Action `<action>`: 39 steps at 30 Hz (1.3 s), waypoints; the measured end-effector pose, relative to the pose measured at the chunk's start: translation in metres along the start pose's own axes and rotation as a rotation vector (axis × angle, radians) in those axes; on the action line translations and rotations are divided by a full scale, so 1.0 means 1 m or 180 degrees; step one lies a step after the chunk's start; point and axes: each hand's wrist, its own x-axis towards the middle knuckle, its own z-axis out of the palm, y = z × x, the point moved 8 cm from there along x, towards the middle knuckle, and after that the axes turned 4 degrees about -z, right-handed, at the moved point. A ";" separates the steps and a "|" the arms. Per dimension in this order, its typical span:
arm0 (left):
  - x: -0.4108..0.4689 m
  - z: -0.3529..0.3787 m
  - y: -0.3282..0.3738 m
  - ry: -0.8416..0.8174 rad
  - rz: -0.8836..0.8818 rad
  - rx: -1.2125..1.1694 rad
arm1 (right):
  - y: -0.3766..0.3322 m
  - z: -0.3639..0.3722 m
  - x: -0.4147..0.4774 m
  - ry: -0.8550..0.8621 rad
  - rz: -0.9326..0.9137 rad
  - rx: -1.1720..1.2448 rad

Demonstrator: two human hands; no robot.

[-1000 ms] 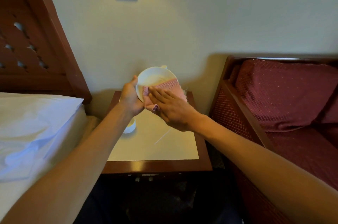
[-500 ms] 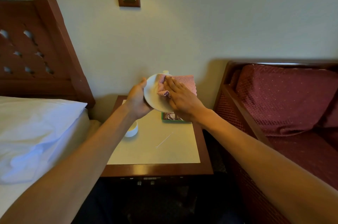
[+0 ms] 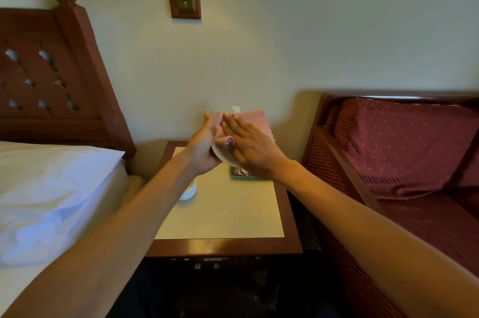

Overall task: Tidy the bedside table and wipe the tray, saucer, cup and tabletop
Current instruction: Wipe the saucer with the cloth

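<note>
Head view: the saucer (image 3: 220,156), turned more edge-on than before, is gripped by the left hand (image 3: 201,148) while the cloth (image 3: 255,122) is pressed onto it by the straight, closed-up fingers (image 3: 234,124) of the right hand (image 3: 252,147), so wiping is judged unfinished.

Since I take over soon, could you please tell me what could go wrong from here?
The saucer is gripped on edge above the table by the left hand alone; the right hand pressing the cloth could push it loose. The left forearm passes over the cup and might knock it.
</note>
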 end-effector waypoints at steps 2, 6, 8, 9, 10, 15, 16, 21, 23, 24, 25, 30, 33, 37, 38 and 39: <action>0.000 -0.004 -0.002 0.0091 -0.0110 -0.0010 | -0.011 0.006 0.000 -0.0016 -0.0075 0.0082; -0.004 -0.019 0.000 0.0032 -0.0263 0.0000 | -0.023 0.014 -0.012 -0.0129 -0.0723 -0.0327; -0.006 -0.023 0.003 0.0101 -0.0263 0.0003 | -0.024 0.015 -0.015 -0.0208 -0.0917 -0.0338; -0.006 -0.023 0.005 0.0103 -0.0253 0.0022 | -0.024 0.013 -0.017 -0.0210 -0.0977 -0.0312; -0.006 -0.024 0.008 0.0136 -0.0249 0.0043 | -0.021 0.011 -0.018 -0.0171 -0.1018 -0.0293; -0.001 -0.045 0.017 0.0900 0.0015 0.0286 | 0.015 0.002 -0.016 -0.0002 -0.0601 -0.0363; 0.002 -0.041 0.014 0.0844 0.0014 0.0290 | 0.016 0.000 -0.011 0.0042 -0.0437 -0.0341; 0.006 -0.028 0.015 0.0599 -0.0058 0.0099 | -0.019 -0.004 0.016 0.0218 -0.0213 -0.0090; 0.006 -0.048 0.022 0.0752 -0.0114 0.0185 | -0.037 0.002 0.012 0.0136 -0.0434 -0.0019; 0.004 -0.055 0.025 0.0843 -0.0130 0.0243 | -0.041 0.006 0.008 0.0067 -0.0593 -0.0025; -0.003 -0.057 0.029 0.0980 -0.0088 0.0252 | -0.042 0.007 0.001 -0.0017 -0.0742 -0.0052; -0.023 -0.059 0.036 0.1745 0.0396 0.0521 | 0.006 0.004 -0.015 -0.0099 -0.0505 -0.0342; -0.011 -0.044 0.016 0.1327 0.0037 0.0425 | 0.000 0.007 -0.005 -0.0183 -0.0312 -0.0307; -0.003 -0.024 0.007 0.0682 -0.0206 0.0276 | -0.028 0.008 -0.004 -0.0144 -0.0546 -0.0158; -0.004 -0.023 0.008 0.0594 -0.0202 0.0214 | -0.027 0.005 -0.006 -0.0171 -0.0635 -0.0192; -0.005 -0.022 0.009 0.0551 -0.0189 0.0171 | -0.024 0.003 -0.006 -0.0213 -0.0718 -0.0247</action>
